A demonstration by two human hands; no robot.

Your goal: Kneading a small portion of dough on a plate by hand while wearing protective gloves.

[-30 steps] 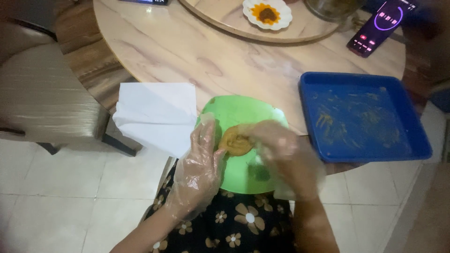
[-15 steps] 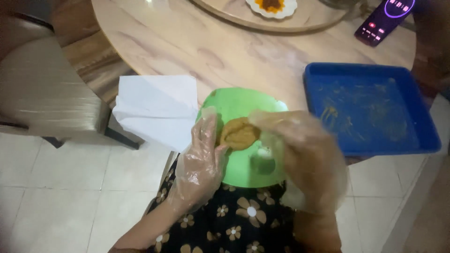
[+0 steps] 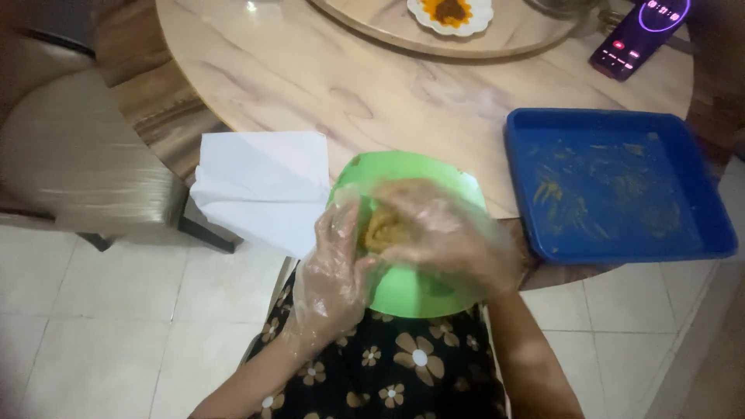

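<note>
Seen from the head camera, we work over the near edge of the round marble-patterned table (image 3: 403,101). Our left hand (image 3: 334,275), in a clear plastic glove, cups a brown patty of dough (image 3: 382,225) from the left with its fingers curled against it. Our right hand (image 3: 446,233), also gloved and blurred, lies over the patty from the right, fingers closed across its top, so that both hands grip the one piece between them. The patty sits above the green plate (image 3: 411,291), which overhangs the near edge of the table toward our lap. Just beside the plate, at the near left edge, lies a stack of white paper sheets (image 3: 264,182), partly hanging off. At the near right edge stands a blue tray (image 3: 621,186) smeared with brown residue, apart from the plate. At the far edge we see a small flower-shaped dish (image 3: 450,12) and a phone (image 3: 640,35) with a lit screen.
</note>
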